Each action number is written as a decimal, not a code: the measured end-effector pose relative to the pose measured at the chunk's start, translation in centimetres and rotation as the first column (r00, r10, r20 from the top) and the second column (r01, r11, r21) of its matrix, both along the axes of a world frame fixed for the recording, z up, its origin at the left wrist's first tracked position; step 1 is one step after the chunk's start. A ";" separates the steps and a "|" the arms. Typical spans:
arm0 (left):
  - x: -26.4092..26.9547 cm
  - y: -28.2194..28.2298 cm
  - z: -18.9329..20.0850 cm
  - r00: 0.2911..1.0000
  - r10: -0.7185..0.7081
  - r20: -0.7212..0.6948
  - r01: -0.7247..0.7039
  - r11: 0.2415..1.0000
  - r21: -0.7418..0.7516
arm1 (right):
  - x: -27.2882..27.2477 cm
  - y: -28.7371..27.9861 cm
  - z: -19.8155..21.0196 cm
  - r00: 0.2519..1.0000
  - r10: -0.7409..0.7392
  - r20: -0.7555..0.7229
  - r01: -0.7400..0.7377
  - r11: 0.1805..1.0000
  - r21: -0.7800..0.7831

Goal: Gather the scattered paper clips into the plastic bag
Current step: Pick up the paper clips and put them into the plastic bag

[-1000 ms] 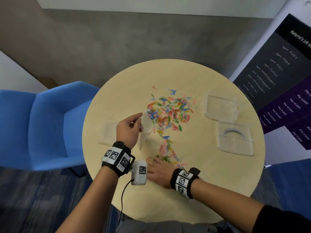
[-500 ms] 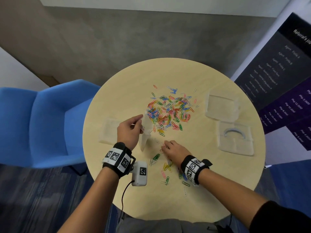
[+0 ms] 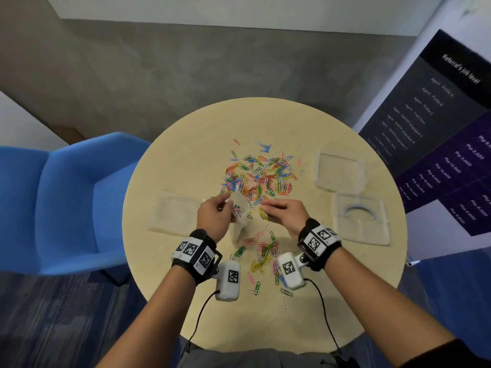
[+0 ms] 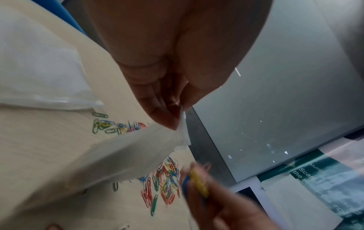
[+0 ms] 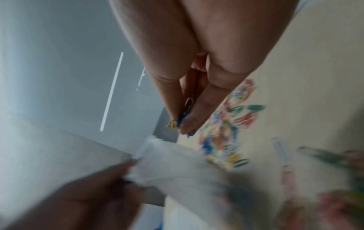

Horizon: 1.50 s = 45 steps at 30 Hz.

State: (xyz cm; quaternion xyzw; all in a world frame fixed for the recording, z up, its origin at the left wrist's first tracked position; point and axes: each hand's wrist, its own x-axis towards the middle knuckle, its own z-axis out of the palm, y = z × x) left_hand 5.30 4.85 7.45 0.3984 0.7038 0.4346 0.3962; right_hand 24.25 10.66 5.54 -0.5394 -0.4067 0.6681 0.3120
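Colourful paper clips [image 3: 259, 172] lie scattered across the round table [image 3: 186, 144], with a second patch [image 3: 261, 257] near my wrists. My left hand [image 3: 215, 212] pinches the top edge of a small clear plastic bag [image 3: 240, 216], which hangs down to the table; the bag [image 4: 126, 154] shows from below in the left wrist view, pinched by the left hand [image 4: 173, 118]. My right hand [image 3: 279, 209] is raised just right of the bag's mouth and pinches a small bunch of yellow and blue clips [image 5: 177, 121]. The same bunch [image 4: 197, 182] shows blurred in the left wrist view.
Another flat clear bag [image 3: 176, 212] lies left of my left hand. Two clear plastic box halves [image 3: 340, 171] [image 3: 361, 219] sit at the table's right side. A blue chair [image 3: 66, 203] stands to the left, and a dark poster [image 3: 438, 134] to the right.
My right hand left the near clips, rose and moved up to the bag's mouth with a few clips pinched. The left hand kept holding the bag in place.
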 end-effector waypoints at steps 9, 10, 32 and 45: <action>0.3 -0.2 0.0 0.992 -0.114 -0.047 0.114 0.993 -0.003 | -5.7 1.2 2.7 0.755 0.363 0.547 -0.508 0.850 0.137; 0.1 -0.2 0.0 0.992 -0.118 -0.053 0.118 0.993 -0.004 | -6.2 1.3 2.9 0.684 0.396 0.613 -0.570 0.815 0.109; -3.0 -0.5 -0.7 0.998 -0.046 0.052 0.046 0.999 -0.001 | -0.1 -3.5 -8.1 -0.170 0.177 0.969 -0.983 0.044 -0.181; -1.0 0.6 -1.2 0.995 -0.048 0.087 0.049 0.999 -0.013 | 5.0 -7.1 -7.7 0.054 0.135 0.989 -0.989 0.141 0.035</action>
